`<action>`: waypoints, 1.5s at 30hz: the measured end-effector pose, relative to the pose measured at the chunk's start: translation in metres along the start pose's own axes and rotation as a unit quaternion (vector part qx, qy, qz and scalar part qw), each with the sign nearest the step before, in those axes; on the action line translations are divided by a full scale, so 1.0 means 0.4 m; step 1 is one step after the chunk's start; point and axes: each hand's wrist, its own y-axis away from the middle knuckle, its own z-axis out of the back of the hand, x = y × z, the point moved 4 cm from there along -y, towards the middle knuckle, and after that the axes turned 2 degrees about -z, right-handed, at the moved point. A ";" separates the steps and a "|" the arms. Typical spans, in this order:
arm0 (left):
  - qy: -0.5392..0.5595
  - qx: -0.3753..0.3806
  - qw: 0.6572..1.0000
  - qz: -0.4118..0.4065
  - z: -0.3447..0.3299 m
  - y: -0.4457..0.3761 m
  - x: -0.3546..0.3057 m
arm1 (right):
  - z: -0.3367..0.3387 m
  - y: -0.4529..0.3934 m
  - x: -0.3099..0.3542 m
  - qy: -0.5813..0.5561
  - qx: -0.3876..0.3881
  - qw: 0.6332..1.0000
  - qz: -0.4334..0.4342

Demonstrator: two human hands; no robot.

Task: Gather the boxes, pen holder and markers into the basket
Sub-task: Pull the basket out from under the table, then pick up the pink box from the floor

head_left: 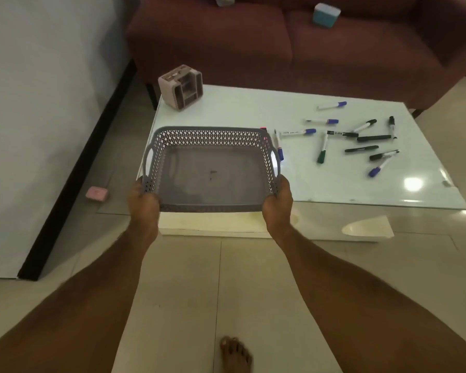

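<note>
Grey perforated plastic basket [213, 170], rectangular with a lattice wall and a slot handle at each short end, held at its two near corners over the near left edge of a white glass-topped coffee table [240, 114]. The left hand [143, 200] grips the near left corner, fingers curled under the base and thumb against the wall; the right hand [277, 203] grips the near right corner in the same way. The basket holds nothing; a small dark mark shows on its floor.

Beige plastic pen holder [180, 87], box-shaped with several open compartments, lies tipped on its side at the far left corner of the table, well apart from the basket. Whiteboard markers [361, 135] with blue, green and black caps lie scattered across the right half of the tabletop; one blue-capped marker [279, 146] lies just beside the basket's right wall, and a pink-tipped one is partly hidden behind the far right corner.

Teal box with a pale lid [326, 14] rests on the seat of a dark red fabric sofa [361, 49] behind the table; a second pale box [224, 0] is cut off by the top edge. Small pink flat box [96, 193] lies on the tiled floor [253, 278] left of the table, near a white wall with a black skirting. A bare foot [236, 354] shows at the bottom edge.
</note>
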 end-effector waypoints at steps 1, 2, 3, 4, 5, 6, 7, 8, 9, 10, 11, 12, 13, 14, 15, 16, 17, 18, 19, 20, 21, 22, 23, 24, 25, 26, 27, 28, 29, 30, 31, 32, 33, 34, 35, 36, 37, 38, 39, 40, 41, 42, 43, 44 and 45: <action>-0.006 0.002 1.000 0.005 -0.019 -0.032 0.012 | -0.015 -0.033 -0.009 0.009 0.002 1.000 -0.002; -0.013 0.001 1.000 0.010 -0.039 -0.064 0.023 | -0.029 -0.064 -0.015 0.018 0.004 1.000 -0.005; -0.017 -0.001 1.000 0.016 -0.058 -0.091 0.032 | -0.041 -0.096 -0.023 0.027 0.003 1.000 -0.008; -0.019 0.000 1.000 0.018 -0.077 -0.113 0.038 | -0.051 -0.125 -0.030 0.034 0.002 0.999 -0.011; -0.023 0.000 1.000 0.019 -0.094 -0.128 0.039 | -0.059 -0.146 -0.034 0.039 0.002 0.999 -0.013; -0.027 -0.003 0.999 0.021 -0.110 -0.145 0.036 | -0.068 -0.168 -0.038 0.042 0.002 0.999 -0.016; -0.027 -0.009 0.999 0.022 -0.124 -0.165 0.035 | -0.078 -0.188 -0.041 0.045 0.002 0.999 -0.018; -0.027 -0.012 0.999 0.023 -0.136 -0.185 0.036 | -0.087 -0.205 -0.043 0.048 0.003 0.999 -0.018; -0.027 -0.012 0.999 0.023 -0.147 -0.204 0.039 | -0.096 -0.222 -0.048 0.053 0.004 0.998 -0.017; -0.029 -0.010 0.999 0.020 -0.153 -0.217 0.040 | -0.102 -0.233 -0.051 0.056 0.005 0.998 -0.016; -0.032 -0.006 0.999 0.013 -0.161 -0.233 0.044 | -0.109 -0.248 -0.054 0.056 0.005 0.998 -0.016; -0.041 -0.004 0.999 0.005 -0.167 -0.244 0.041 | -0.116 -0.260 -0.052 0.053 0.002 0.998 -0.018; -0.054 -0.001 0.999 -0.002 -0.173 -0.254 0.040 | -0.121 -0.272 -0.052 0.051 -0.003 0.999 -0.019; -0.068 0.003 0.998 -0.006 -0.178 -0.263 0.040 | -0.125 -0.282 -0.051 0.050 -0.008 0.999 -0.019; -0.078 0.005 0.997 -0.011 -0.182 -0.271 0.040 | -0.126 -0.289 -0.051 0.052 -0.011 0.998 -0.020; -0.087 0.007 0.996 -0.013 -0.186 -0.277 0.039 | -0.126 -0.296 -0.050 0.054 -0.011 0.998 -0.023; -0.095 0.010 0.995 -0.014 -0.189 -0.279 0.038 | -0.126 -0.300 -0.051 0.057 -0.009 0.998 -0.029; -0.103 0.014 0.995 -0.015 -0.193 -0.277 0.033 | -0.126 -0.303 -0.051 0.061 -0.006 0.998 -0.034; -0.108 0.019 0.994 -0.017 -0.195 -0.276 0.031 | -0.125 -0.305 -0.051 0.069 -0.004 0.997 -0.038; -0.112 0.025 0.993 -0.021 -0.195 -0.271 0.028 | -0.122 -0.305 -0.052 0.080 -0.003 0.996 -0.035; -0.119 0.032 0.992 -0.022 -0.192 -0.269 0.021 | -0.120 -0.306 -0.053 0.097 -0.003 0.995 -0.026; -0.132 0.042 0.990 -0.025 -0.187 -0.267 0.015 | -0.117 -0.304 -0.051 0.116 -0.004 0.993 -0.013; -0.151 0.054 0.987 -0.033 -0.179 -0.269 0.007 | -0.115 -0.303 -0.048 0.144 -0.007 0.990 0.003; -0.185 0.065 0.979 -0.050 -0.171 -0.273 -0.007 | -0.114 -0.303 -0.038 0.179 -0.010 0.983 0.023; -0.235 0.073 0.966 -0.075 -0.164 -0.276 -0.019 | -0.111 -0.302 -0.024 0.223 -0.013 0.973 0.048; -0.297 0.075 0.946 -0.105 -0.152 -0.281 -0.035 | -0.114 -0.302 -0.006 0.268 -0.014 0.960 0.077; -0.357 0.071 0.920 -0.144 -0.141 -0.284 -0.054 | -0.121 -0.299 0.018 0.308 -0.011 0.945 0.108; -0.412 0.064 0.889 -0.189 -0.129 -0.289 -0.078 | -0.136 -0.296 0.042 0.343 0.000 0.929 0.138; -0.460 0.061 0.856 -0.230 -0.118 -0.299 -0.101 | -0.159 -0.292 0.069 0.377 0.016 0.911 0.168; -0.501 0.063 0.822 -0.261 -0.111 -0.305 -0.125 | -0.185 -0.289 0.092 0.409 0.036 0.891 0.192; -0.533 0.071 0.794 -0.283 -0.100 -0.321 -0.140 | -0.218 -0.285 0.115 0.441 0.059 0.870 0.212; -0.557 0.078 0.771 -0.300 -0.089 -0.339 -0.155 | -0.253 -0.280 0.139 0.469 0.082 0.849 0.230; -0.571 0.085 0.754 -0.313 -0.076 -0.361 -0.170 | -0.291 -0.274 0.161 0.494 0.105 0.827 0.246; -0.581 0.091 0.743 -0.321 -0.063 -0.383 -0.188 | -0.333 -0.269 0.180 0.514 0.127 0.809 0.254; -0.588 0.095 0.733 -0.329 -0.049 -0.402 -0.203 | -0.374 -0.264 0.195 0.529 0.149 0.795 0.257; -0.591 0.099 0.728 -0.333 -0.029 -0.425 -0.217 | -0.421 -0.255 0.210 0.541 0.165 0.783 0.261; -0.596 0.104 0.723 -0.335 -0.005 -0.449 -0.227 | -0.472 -0.243 0.222 0.548 0.176 0.773 0.265; -0.604 0.109 0.715 -0.335 0.028 -0.476 -0.235 | -0.530 -0.225 0.235 0.553 0.187 0.765 0.271; -0.612 0.116 0.707 -0.335 0.063 -0.504 -0.241 | -0.590 -0.205 0.247 0.554 0.196 0.760 0.277; -0.616 0.126 0.700 -0.338 0.092 -0.526 -0.244 | -0.641 -0.187 0.257 0.551 0.201 0.759 0.284; -0.619 0.134 0.696 -0.337 0.133 -0.554 -0.246 | -0.701 -0.165 0.270 0.544 0.207 0.760 0.290; -0.625 0.139 0.691 -0.335 0.177 -0.582 -0.248 | -0.761 -0.144 0.280 0.535 0.216 0.763 0.293; -0.637 0.138 0.682 -0.331 0.222 -0.612 -0.247 | -0.820 -0.123 0.290 0.527 0.226 0.764 0.295; -0.647 0.135 0.674 -0.330 0.267 -0.641 -0.246 | -0.880 -0.103 0.300 0.522 0.236 0.764 0.298; -0.653 0.134 0.670 -0.328 0.303 -0.665 -0.243 | -0.930 -0.088 0.306 0.517 0.244 0.764 0.299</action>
